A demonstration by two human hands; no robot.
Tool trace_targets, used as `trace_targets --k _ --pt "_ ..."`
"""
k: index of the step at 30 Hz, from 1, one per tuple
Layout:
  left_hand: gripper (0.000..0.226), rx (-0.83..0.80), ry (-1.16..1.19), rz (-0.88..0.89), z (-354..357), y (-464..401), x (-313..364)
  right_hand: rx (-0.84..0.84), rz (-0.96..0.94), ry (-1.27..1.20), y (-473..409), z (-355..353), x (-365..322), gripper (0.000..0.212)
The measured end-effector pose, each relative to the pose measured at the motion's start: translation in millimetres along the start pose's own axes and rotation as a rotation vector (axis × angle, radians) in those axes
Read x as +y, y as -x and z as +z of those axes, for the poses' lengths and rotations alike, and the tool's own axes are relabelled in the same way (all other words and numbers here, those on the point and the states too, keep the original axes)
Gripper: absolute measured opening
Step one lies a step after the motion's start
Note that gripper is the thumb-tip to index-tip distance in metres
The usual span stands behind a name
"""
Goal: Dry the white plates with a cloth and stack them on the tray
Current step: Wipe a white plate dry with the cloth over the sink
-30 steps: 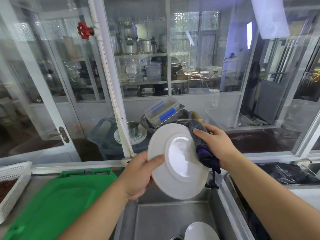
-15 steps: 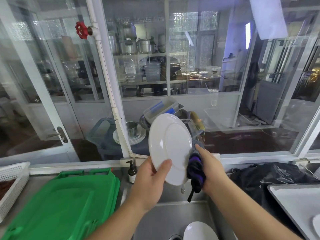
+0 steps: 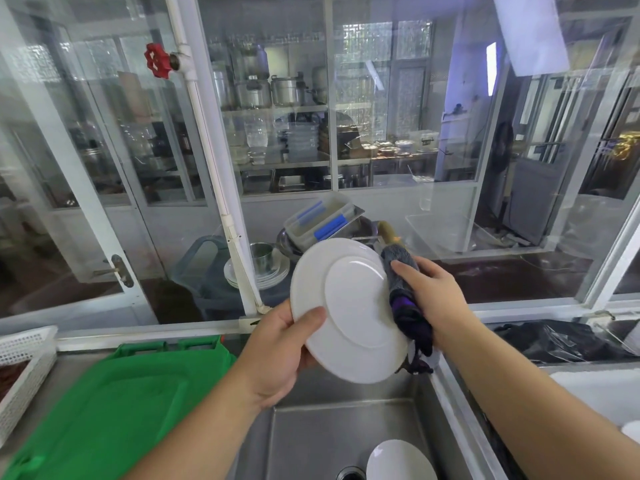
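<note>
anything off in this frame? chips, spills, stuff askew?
Nothing stands out. The white plate, underside facing the camera, looks intact, gripped by the left hand while the right hand presses the dark cloth to its rim. Another plate lies in the sink.

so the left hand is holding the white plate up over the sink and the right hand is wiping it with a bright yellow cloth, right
Not quite. The left hand does hold the white plate up over the sink, and the right hand does press a cloth against the plate's edge, but the head view shows the cloth is dark grey and purple, not bright yellow.
</note>
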State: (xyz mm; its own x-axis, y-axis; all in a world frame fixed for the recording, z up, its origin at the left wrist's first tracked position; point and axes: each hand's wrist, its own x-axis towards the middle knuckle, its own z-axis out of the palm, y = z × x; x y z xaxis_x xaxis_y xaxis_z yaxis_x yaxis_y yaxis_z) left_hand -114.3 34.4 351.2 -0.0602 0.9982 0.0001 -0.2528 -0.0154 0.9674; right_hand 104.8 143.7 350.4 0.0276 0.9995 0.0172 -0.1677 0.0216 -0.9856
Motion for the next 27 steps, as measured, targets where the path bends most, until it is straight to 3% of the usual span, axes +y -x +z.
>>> trace_targets --k 6,11,15,19,23,27 --pt "0.017 0.074 -0.169 0.207 19 10 -26 0.064 0.278 -0.313 17 17 36 0.015" --pt "0.039 0.138 -0.276 0.235 34 24 -49 0.085 0.396 -0.477 32 27 59 0.032" --pt "0.045 0.115 -0.297 0.206 28 19 -39 0.100 0.315 -0.377 26 17 55 0.024" --pt "0.045 0.125 0.086 0.008 15 9 -7 0.054 0.188 -0.213 18 8 37 0.006" --pt "0.014 0.104 0.113 -0.045 2 7 10 0.033 0.036 -0.087 12 8 15 0.015" --pt "0.036 0.120 0.085 0.043 6 6 4 0.113 -0.032 0.014 13 15 8 0.031"
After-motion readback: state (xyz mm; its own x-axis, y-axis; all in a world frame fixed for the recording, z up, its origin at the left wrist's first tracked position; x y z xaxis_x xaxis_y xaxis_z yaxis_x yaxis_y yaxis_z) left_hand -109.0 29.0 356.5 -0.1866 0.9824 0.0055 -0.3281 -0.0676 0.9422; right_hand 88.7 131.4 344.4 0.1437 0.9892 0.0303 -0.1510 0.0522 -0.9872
